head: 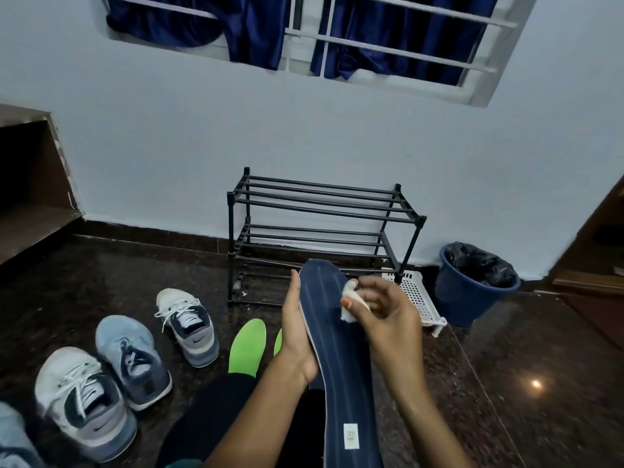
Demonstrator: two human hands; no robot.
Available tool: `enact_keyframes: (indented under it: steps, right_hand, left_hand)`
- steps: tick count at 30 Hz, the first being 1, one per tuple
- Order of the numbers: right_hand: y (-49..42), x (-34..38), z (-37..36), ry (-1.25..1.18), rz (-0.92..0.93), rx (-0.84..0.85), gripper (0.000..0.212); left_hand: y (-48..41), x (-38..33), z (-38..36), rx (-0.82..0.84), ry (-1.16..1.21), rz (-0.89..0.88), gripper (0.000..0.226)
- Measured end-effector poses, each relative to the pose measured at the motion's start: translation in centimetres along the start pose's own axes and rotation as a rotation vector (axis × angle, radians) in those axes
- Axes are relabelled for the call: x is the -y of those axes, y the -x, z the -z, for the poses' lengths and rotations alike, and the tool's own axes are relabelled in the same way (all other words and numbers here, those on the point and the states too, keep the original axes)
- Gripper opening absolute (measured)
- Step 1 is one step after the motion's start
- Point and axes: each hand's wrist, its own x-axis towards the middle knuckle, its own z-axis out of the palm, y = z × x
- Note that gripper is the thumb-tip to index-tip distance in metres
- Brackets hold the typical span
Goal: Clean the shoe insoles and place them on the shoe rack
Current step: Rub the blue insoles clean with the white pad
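Navy insole [337,349]: centre of frame, held up off the floor, toe end up toward the rack, heel end at the bottom edge; pale lengthwise stripes.
Insole label [350,435]: small white tag near the heel; print too small to read.
Left hand [297,332]: grips the insole's left edge, thumb lying straight along the rim, fingers hidden behind it.
Right hand [385,312]: fingers curled, pinching a white cloth [349,304] against the insole's upper face.
Green insoles [246,346]: two on the dark floor, lower centre, just left of the left hand; the second mostly hidden.
Shoe rack [320,228]: black tube frame against the wall, centre.
White sneaker [189,325]: left of centre; Nike swoosh on tongue and heel side.
Light-blue sneaker [131,359]: lower left; branding unclear.
Second white sneaker [84,400]: lower left; Nike swoosh on tongue and side.
White basket [418,298]: on the floor, right of the rack.
Blue bin [472,282]: right, black liner inside.
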Motion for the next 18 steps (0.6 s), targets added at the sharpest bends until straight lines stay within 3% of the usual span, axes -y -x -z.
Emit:
enact_keyframes:
  steps: [3, 10, 18]
  right_hand:
    - [-1.2, -0.2, -1.7, 0.011, 0.07, 0.046, 0.046]
    - [-3.2, -0.8, -3.1, 0.085, 0.181, 0.049, 0.021]
    - [-2.5, -3.1, -3.2, 0.256, 0.266, 0.05, 0.024]
  left_hand:
    - [-0.4, 0.2, 0.2, -0.005, 0.013, -0.029, 0.081]
    - [-1.5, -0.2, 0.8, -0.013, 0.031, -0.046, 0.062]
    - [-2.4, -0.4, 1.8, -0.042, 0.019, -0.045, 0.054]
